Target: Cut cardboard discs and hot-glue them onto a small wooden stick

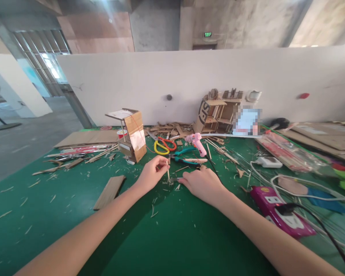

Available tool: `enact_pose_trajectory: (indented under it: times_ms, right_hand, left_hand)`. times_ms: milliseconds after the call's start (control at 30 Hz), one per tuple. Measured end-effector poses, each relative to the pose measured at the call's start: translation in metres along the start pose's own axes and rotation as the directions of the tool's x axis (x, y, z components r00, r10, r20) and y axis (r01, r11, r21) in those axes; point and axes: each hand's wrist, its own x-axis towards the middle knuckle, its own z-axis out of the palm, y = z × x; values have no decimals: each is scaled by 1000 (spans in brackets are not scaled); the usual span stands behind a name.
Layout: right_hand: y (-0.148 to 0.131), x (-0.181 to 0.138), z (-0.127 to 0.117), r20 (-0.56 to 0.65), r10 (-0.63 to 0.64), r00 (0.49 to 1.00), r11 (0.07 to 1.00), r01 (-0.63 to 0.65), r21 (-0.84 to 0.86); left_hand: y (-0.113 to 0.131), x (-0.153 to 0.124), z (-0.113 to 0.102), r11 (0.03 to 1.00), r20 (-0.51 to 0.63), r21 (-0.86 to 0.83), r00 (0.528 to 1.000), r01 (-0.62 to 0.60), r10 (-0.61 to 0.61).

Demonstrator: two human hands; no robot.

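My left hand pinches a thin pale wooden stick between thumb and fingers, held upright with its lower end near the green tabletop. Closed around a small knife, my right hand points the thin blade left toward the foot of that stick; the handle is mostly hidden. Small shavings lie under the blade. Just beyond my hands are teal-handled pliers, scissors with yellow and orange handles, and a pink glue gun.
A cardboard model stands at the back left, a cardboard shelf model at the back right. A flat cardboard piece lies left of my hands. To the right are a purple power strip, cables and bagged sticks. A white partition rises behind.
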Motion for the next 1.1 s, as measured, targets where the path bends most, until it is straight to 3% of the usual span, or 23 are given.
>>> enact_pose_trajectory:
  times_ms: [233, 433, 567, 867, 1100]
  right_hand:
    - [0, 4, 1, -50, 80, 996, 997, -79, 19]
    - [1, 0, 3, -24, -24, 999, 1000, 24, -12]
    - [2, 3, 4, -74, 53, 996, 999, -53, -5]
    - [0, 0, 2, -4, -16, 1000, 1000, 16, -19]
    - [1, 6, 1, -3, 48, 999, 998, -48, 32]
  left_hand:
    - [0, 0, 0, 1000, 8, 1, 1000, 8, -8]
    - [1, 0, 0, 1000, -3, 0, 1000, 2, -2]
    - [-2, 0, 0, 1000, 1, 2, 1000, -2, 2]
    - [-1, 0, 0, 1000, -1, -2, 1000, -1, 1]
    - [-2, 1, 0, 1000, 18, -30, 1000, 5, -5]
